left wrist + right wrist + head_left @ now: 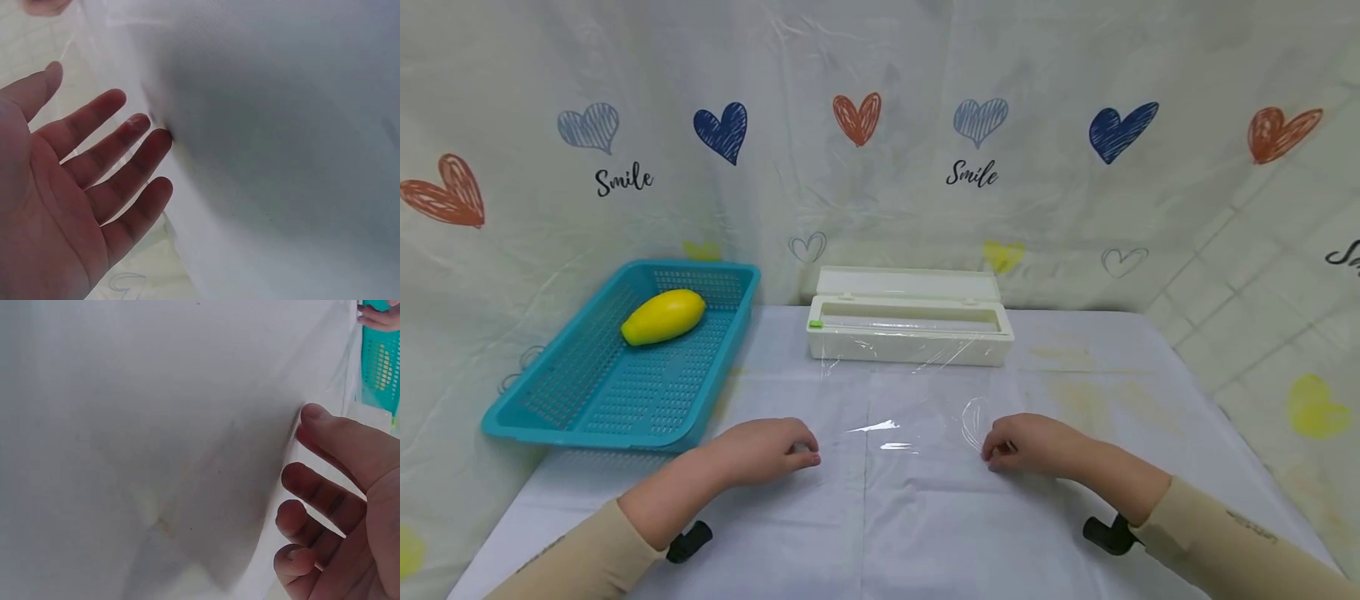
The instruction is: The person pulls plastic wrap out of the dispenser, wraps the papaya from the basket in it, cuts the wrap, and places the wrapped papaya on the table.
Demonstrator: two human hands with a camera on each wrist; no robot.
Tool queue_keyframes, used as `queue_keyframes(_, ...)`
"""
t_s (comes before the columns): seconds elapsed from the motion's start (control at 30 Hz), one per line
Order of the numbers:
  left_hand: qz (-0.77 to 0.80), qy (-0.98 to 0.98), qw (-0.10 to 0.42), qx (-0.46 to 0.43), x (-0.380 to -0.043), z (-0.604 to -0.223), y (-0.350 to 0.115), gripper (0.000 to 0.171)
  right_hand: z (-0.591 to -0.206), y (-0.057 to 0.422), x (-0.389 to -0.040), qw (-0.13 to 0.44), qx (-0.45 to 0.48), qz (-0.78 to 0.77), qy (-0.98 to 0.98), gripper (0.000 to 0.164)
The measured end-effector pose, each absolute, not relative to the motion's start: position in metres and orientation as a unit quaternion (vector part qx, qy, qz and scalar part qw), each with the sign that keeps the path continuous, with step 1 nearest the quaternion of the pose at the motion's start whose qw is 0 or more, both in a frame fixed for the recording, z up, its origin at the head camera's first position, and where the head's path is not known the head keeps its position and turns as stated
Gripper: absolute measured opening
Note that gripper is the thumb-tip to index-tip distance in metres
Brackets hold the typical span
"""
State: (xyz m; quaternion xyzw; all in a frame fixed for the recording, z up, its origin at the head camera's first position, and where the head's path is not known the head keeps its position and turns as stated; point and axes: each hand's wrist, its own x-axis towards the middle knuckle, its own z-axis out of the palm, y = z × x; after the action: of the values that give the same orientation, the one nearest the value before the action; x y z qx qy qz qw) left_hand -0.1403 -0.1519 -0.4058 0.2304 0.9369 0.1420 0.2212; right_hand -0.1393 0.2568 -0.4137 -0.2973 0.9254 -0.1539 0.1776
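A clear sheet of plastic wrap [902, 408] stretches forward from a white wrap dispenser [910, 348], whose lid [910, 283] stands raised at the back. At the sheet's near right corner, my right hand [1037, 446] pinches the film between thumb and index finger; in the right wrist view those tips meet. Beside the near left corner is my left hand [767, 452]. The left wrist view shows its fingers [140, 159] spread, thumb apart, with a fine film edge by the thumb tip. Whether the film sticks to that hand I cannot tell.
On the left stands a blue perforated basket [587, 439] holding a yellow, papaya-like fruit [662, 317]. A small green slider [816, 324] sits at the dispenser's left end. Behind the white-covered table [940, 533] hangs a curtain [895, 208] printed with hearts.
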Motion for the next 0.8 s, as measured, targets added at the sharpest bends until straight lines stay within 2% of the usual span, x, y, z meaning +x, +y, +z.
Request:
queue_keyframes(0.33, 0.14, 0.936, 0.213, 0.242, -0.146, -0.41, -0.15, 0.023, -0.422, 0.254, -0.147, 0.15, -0.322, -0.129, 0.926, 0.015)
queue_keyframes(0.6, 0.13, 0.936, 0.22, 0.243, -0.145, -0.409, -0.146, 0.028, -0.42, 0.254, -0.138, 0.188, -0.287, -0.102, 0.934, 0.018)
queue_keyframes(0.8, 0.111, 0.935, 0.224, 0.252, -0.143, -0.41, -0.144, 0.03, -0.421, 0.256, -0.134, 0.183, -0.294, -0.098, 0.933, 0.021)
